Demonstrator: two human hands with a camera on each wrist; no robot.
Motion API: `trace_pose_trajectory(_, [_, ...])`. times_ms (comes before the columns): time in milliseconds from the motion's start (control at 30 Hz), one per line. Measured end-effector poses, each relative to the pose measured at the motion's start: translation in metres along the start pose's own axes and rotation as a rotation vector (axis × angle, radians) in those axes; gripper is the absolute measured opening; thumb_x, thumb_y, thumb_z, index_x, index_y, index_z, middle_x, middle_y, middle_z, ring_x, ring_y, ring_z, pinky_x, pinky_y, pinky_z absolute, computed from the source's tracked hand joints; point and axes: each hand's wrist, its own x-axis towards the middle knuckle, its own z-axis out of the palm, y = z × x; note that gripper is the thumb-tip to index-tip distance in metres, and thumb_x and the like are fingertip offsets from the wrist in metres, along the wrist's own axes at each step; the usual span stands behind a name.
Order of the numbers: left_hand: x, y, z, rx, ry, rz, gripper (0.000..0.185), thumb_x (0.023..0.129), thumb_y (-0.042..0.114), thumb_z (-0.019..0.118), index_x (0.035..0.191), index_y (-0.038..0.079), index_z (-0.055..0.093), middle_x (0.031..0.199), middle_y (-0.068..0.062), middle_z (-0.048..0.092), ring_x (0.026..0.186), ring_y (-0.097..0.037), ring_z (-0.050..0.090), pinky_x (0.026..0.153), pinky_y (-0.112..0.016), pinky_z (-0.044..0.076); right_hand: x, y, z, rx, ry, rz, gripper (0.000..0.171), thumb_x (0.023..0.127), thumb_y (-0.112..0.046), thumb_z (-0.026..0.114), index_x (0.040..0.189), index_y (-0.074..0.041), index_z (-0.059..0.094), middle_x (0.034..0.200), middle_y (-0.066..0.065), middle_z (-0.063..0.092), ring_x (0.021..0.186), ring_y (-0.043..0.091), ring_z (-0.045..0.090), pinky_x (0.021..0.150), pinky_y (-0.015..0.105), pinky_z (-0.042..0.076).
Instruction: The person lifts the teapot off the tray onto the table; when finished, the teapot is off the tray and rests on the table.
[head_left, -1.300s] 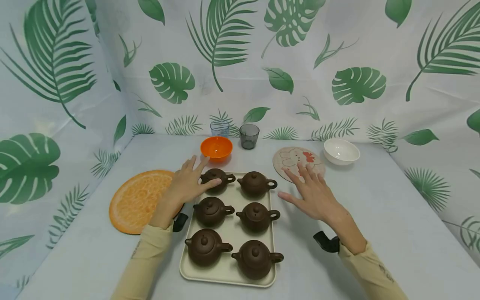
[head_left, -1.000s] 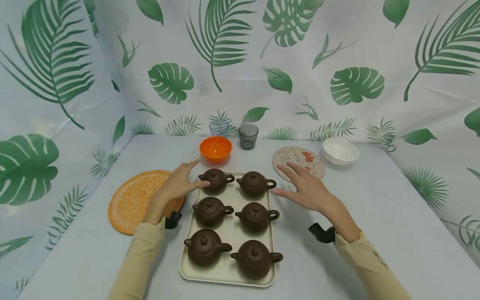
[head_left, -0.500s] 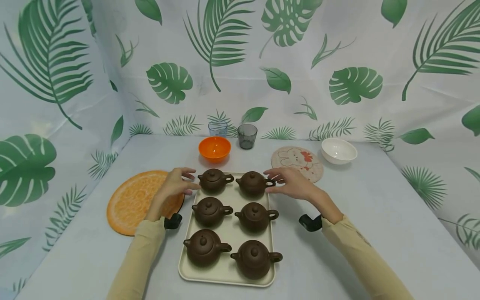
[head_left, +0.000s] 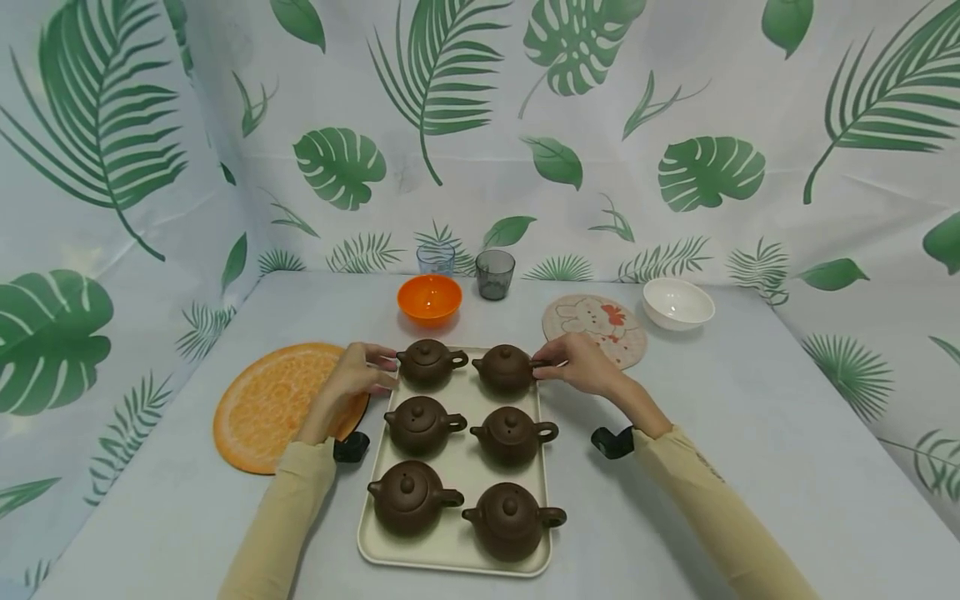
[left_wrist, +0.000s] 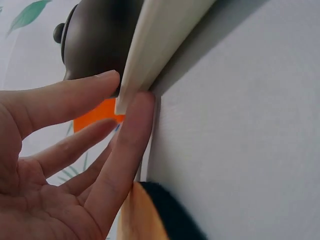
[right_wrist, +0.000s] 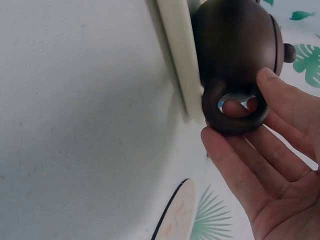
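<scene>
A cream tray holds several brown teapots in two columns. My left hand is at the tray's far-left corner, beside the far-left teapot. In the left wrist view its nearly straight fingers touch the tray rim, and one fingertip reaches that teapot. My right hand pinches the ring handle of the far-right teapot. In the right wrist view a finger shows through the handle of this teapot, which still stands on the tray.
An orange round mat lies left of the tray. Behind the tray are an orange bowl, a clear glass and a grey glass. A printed coaster and a white bowl sit back right. Leaf-print cloth walls enclose the table.
Both hands came down and inward from spread, hovering poses. The right hand closed on the far-right teapot's handle, and the left hand drew back to the tray's far-left corner.
</scene>
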Motion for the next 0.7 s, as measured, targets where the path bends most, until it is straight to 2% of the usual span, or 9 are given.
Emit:
trace_pose_trajectory(200, [0.005, 0.000, 0.005, 0.004, 0.005, -0.056, 0.053, 0.077, -0.009, 0.068, 0.127, -0.013, 0.052, 0.111, -0.026, 0.059, 0.077, -0.018, 0.064, 0.067, -0.034, 0.059, 0.001, 0.008, 0.004, 0.033, 0.020, 0.017, 0.015, 0.084, -0.009, 0.072, 0.096, 0.000, 0.074, 0.087, 0.008, 0.074, 0.080, 0.018, 0.070, 0.068, 0.025, 0.053])
trace_pose_trajectory(367, [0.006, 0.001, 0.006, 0.012, 0.024, -0.063, 0.056, 0.074, -0.013, 0.069, 0.127, -0.012, 0.052, 0.109, -0.025, 0.059, 0.073, -0.015, 0.062, 0.064, -0.032, 0.059, 0.001, 0.009, 0.003, 0.084, 0.037, 0.040, 0.014, 0.084, -0.008, 0.071, 0.093, 0.002, 0.074, 0.087, 0.011, 0.073, 0.077, 0.018, 0.069, 0.064, 0.023, 0.053])
trace_pose_trajectory(700, [0.005, -0.002, 0.007, 0.019, 0.046, -0.080, 0.053, 0.074, -0.013, 0.066, 0.126, -0.010, 0.055, 0.107, -0.022, 0.060, 0.078, -0.019, 0.062, 0.065, -0.031, 0.059, 0.002, 0.012, 0.006, 0.147, 0.055, 0.077, 0.014, 0.083, -0.005, 0.072, 0.093, 0.005, 0.075, 0.088, 0.015, 0.073, 0.076, 0.017, 0.071, 0.063, 0.023, 0.055])
